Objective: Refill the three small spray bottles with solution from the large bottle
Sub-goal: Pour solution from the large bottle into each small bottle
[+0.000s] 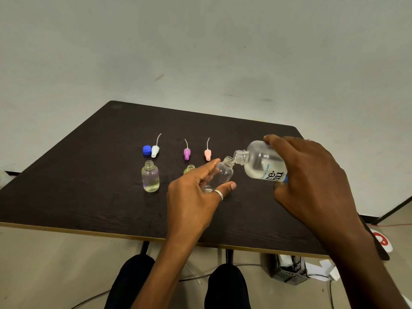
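Observation:
My left hand (pixel 196 197) holds a small clear bottle (pixel 221 173) tilted to the right, its open neck up. My right hand (pixel 312 175) grips the large clear bottle (pixel 263 165), tipped left so its open mouth touches the small bottle's neck. Another small bottle (pixel 151 177) stands upright on the left, filled with liquid and uncapped. The third small bottle (pixel 189 169) is yellowish and mostly hidden behind my left hand. White (pixel 155 150), purple (pixel 186 152) and pink (pixel 207 153) spray tops lie in a row behind the bottles.
A blue cap (pixel 147 150) lies beside the white spray top. Everything sits on a dark wooden table (pixel 89 197) in front of a pale wall. Under the table's right side are a black crate (pixel 289 272) and cables on the floor.

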### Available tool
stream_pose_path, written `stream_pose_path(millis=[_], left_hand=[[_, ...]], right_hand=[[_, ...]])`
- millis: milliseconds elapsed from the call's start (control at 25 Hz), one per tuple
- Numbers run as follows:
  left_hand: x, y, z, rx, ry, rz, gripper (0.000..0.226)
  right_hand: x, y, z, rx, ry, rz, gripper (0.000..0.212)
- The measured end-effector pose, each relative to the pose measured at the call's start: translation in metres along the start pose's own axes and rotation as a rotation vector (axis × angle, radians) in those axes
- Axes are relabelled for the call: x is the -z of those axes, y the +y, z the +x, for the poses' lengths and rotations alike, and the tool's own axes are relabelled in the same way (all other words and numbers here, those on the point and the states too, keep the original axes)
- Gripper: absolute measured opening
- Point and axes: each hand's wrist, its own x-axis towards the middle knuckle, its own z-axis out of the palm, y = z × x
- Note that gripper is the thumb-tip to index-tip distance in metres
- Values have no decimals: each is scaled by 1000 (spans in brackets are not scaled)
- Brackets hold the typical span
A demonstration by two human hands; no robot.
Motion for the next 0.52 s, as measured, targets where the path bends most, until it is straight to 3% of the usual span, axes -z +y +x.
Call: stream_pose_path(millis=[520], left_hand=[[-3,-2,-1,16,-12,-32,58]], right_hand=[[1,-1,0,8,-3,-16,79]])
